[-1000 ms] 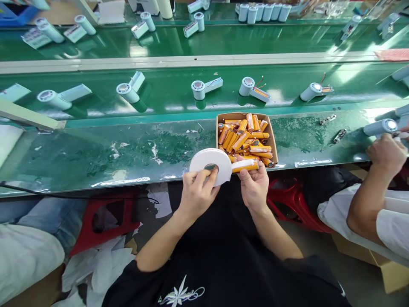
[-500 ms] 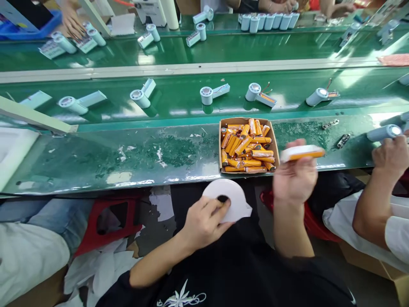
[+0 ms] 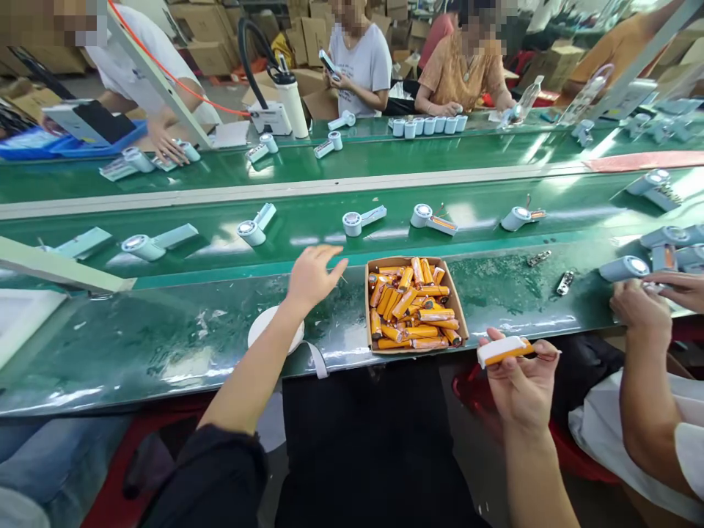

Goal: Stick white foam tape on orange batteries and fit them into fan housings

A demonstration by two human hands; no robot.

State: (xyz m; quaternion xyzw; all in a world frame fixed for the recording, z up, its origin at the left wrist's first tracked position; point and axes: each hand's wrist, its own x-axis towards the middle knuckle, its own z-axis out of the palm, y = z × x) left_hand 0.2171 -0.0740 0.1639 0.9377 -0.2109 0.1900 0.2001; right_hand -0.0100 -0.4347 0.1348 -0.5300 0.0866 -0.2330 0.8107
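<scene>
My left hand (image 3: 314, 277) is empty, its fingers stretched out over the bench near the belt's edge. Under that forearm lies a roll of white tape (image 3: 262, 327), partly hidden, its loose end hanging over the bench's front edge. In my right hand (image 3: 522, 392), an orange cylindrical battery (image 3: 509, 355) with a white strip along its upper side is held between thumb and fingers, right of the box and in front of the bench. Between my hands stands a cardboard box (image 3: 370, 312) full of orange batteries (image 3: 405, 302).
Several pale blue handheld fans (image 3: 251, 233) lie along the green conveyor belt (image 3: 308, 220). Two small circuit boards (image 3: 565, 283) rest right of the box. A co-worker's hands (image 3: 641, 312) work close by on the right. More people sit across the line.
My left hand has put the tape roll down on the bench and reached forward, open. My right hand still holds the battery, now lower in view. The camera view has tilted up.
</scene>
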